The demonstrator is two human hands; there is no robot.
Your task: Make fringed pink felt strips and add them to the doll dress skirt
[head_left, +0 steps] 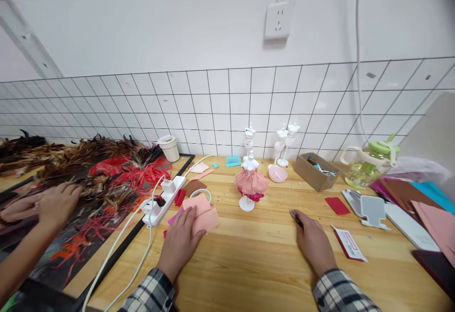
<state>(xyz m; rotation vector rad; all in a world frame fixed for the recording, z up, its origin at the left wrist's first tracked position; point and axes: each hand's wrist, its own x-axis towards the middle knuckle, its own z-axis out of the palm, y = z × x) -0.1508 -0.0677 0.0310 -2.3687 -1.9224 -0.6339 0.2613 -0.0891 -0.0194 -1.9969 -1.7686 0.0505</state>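
Resting the left hand [180, 240] flat, fingers slightly parted, on peach rectangular pieces [206, 220] just right of a white power strip [167, 199]; not being able to tell paper from fabric there. Lying well apart from the left, curling the right hand [314, 240] around a small dark tool [296, 218] on the wooden tabletop [252, 269], with its kind mostly hidden by the fingers. Facing a miniature dress form [250, 181] in a peach-and-magenta skirt, standing upright between the two hands and farther back. Seeing plain white dress forms [292, 134] behind it near the tiled wall [218, 113], and a pink dish [277, 174] and an open cardboard box [314, 175] to its right. Having a red square [337, 206], a labelled packet [350, 243] and a phone stand [373, 210] lying beyond the right hand. Sitting beside a co-worker's hand [59, 204] among brown feathers [110, 151] and red strands [149, 175] at far left.
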